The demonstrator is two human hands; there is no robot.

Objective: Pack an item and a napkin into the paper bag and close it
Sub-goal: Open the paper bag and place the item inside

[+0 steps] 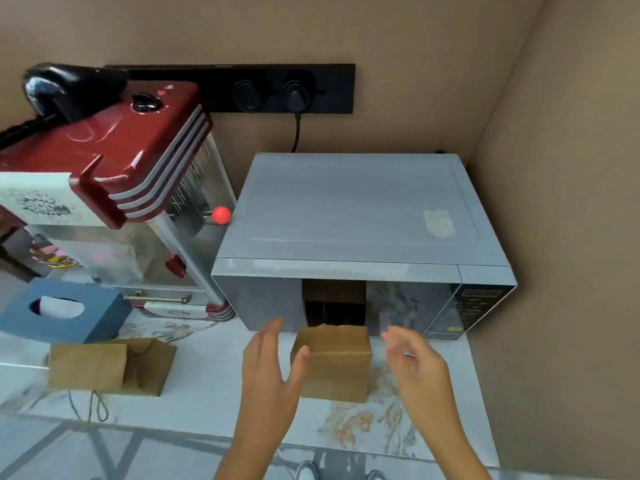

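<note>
A brown paper bag [337, 363] stands upright on the marble counter in front of the microwave, its top folded down. My left hand [273, 372] is open just left of the bag, thumb near its upper left corner. My right hand [415, 362] is open a little to the bag's right, apart from it. Neither hand holds anything. A blue tissue box [69, 311] with a white napkin [57, 306] showing in its slot sits at the left. What is inside the bag is hidden.
A silver microwave [356, 216] stands right behind the bag. A red popcorn machine [114, 161] fills the back left. A second brown paper bag [110, 367] lies flat on the counter [207, 386] at the left, string handles trailing. The counter's front edge is close.
</note>
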